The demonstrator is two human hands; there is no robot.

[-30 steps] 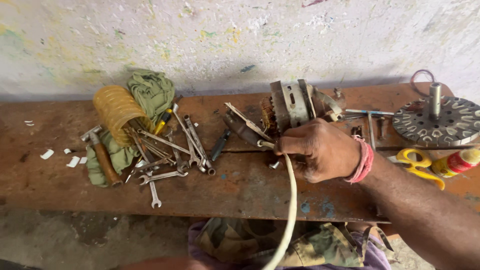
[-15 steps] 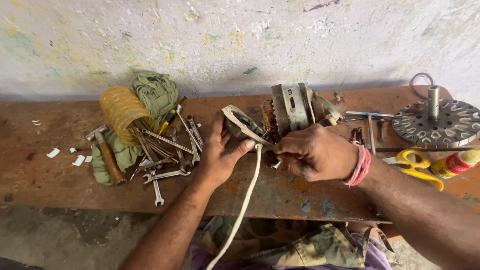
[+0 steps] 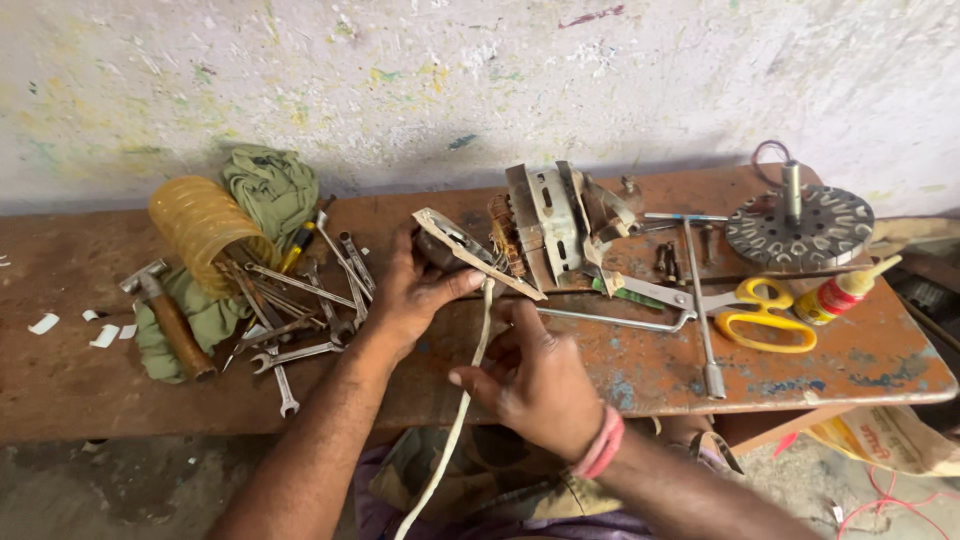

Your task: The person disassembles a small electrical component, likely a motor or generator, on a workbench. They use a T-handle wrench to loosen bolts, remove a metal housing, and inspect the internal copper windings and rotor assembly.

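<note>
A small flat metal part (image 3: 462,250) was gripped in the left hand (image 3: 415,290) and held just above the table (image 3: 90,380), close in front of a motor stator with copper windings (image 3: 545,225). A pale cord (image 3: 462,400) ran from that part down past the table edge toward the lap. The cord was pinched lightly between the fingers of the right hand (image 3: 535,385), which was otherwise half curled and not clenched.

Several risks could be judged from this arrangement. The cord could be strained or pulled free where it met the metal part, if it were tugged while the part was held fast. The thin pointed end of the part lay very near the windings, so the copper wire could be scratched by a careless swing. The hanging length of cord could be caught on the table edge or between the knees.

A heap of spanners (image 3: 300,300), a hammer (image 3: 165,320) and a yellow coiled hose (image 3: 200,230) lay just beside the left forearm and could be knocked to the floor by the elbow. Yellow-handled scissors (image 3: 760,315), a T-handled wrench (image 3: 700,300) and a small glue bottle (image 3: 840,290) lay to the right, near enough to be swept by the right arm.
</note>
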